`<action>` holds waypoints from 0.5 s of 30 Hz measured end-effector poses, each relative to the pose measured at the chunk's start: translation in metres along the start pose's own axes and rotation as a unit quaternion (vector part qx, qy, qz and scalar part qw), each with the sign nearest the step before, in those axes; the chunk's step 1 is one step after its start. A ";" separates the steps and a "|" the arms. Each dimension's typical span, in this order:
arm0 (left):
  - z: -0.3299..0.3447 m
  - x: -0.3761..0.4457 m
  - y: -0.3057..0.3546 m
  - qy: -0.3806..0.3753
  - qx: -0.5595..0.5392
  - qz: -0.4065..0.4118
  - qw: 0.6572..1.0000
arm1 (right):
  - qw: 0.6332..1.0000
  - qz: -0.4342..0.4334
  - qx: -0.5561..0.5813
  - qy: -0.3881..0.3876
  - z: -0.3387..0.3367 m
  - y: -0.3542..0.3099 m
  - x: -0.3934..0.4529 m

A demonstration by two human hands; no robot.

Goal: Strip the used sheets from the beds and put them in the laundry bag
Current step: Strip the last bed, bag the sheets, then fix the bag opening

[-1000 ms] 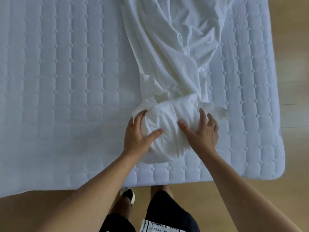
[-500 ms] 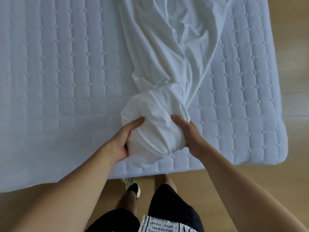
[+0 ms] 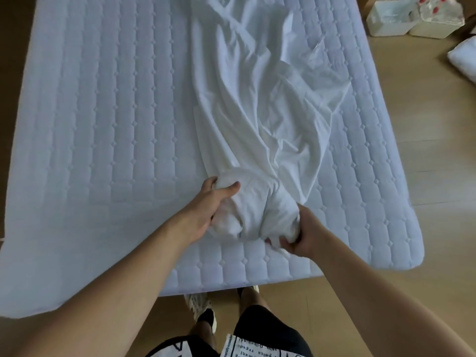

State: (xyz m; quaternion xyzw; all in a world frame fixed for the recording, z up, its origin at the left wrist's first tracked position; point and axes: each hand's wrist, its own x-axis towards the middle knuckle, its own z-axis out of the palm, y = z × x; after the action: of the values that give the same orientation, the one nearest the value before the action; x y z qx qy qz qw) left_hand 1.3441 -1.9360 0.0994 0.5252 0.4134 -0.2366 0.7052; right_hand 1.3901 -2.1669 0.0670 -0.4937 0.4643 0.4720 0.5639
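Note:
A white sheet (image 3: 260, 104) lies crumpled in a long strip down the middle of the quilted mattress (image 3: 103, 130). Its near end is bunched into a rolled bundle close to the mattress's front edge. My left hand (image 3: 208, 202) grips the left side of that bundle, thumb on top and fingers curled round the far side. My right hand (image 3: 301, 235) grips the bundle's right near corner, fingers curled under the cloth. No laundry bag is in view.
Wooden floor surrounds the mattress. Clear plastic packs with white contents (image 3: 412, 16) stand on the floor at the far right, and a white pillow-like item (image 3: 463, 60) lies at the right edge. My feet (image 3: 203, 307) stand at the mattress's front edge.
Both hands have shifted their hold on the bundle: the left now grips farther along its left side, the right has dropped to its near right corner. The view has pulled back, showing more mattress.

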 end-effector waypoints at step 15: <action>0.007 0.101 0.001 0.202 0.096 -0.066 0.973 | 0.883 -0.339 -0.269 0.179 -0.039 -0.029 0.053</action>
State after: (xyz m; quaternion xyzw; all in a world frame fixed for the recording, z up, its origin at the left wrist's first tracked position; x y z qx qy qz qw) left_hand 1.4025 -1.9319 0.0168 0.5990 0.5561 -0.2100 0.5365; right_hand 1.4233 -2.2037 0.0147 -0.8298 0.2165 0.2624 0.4423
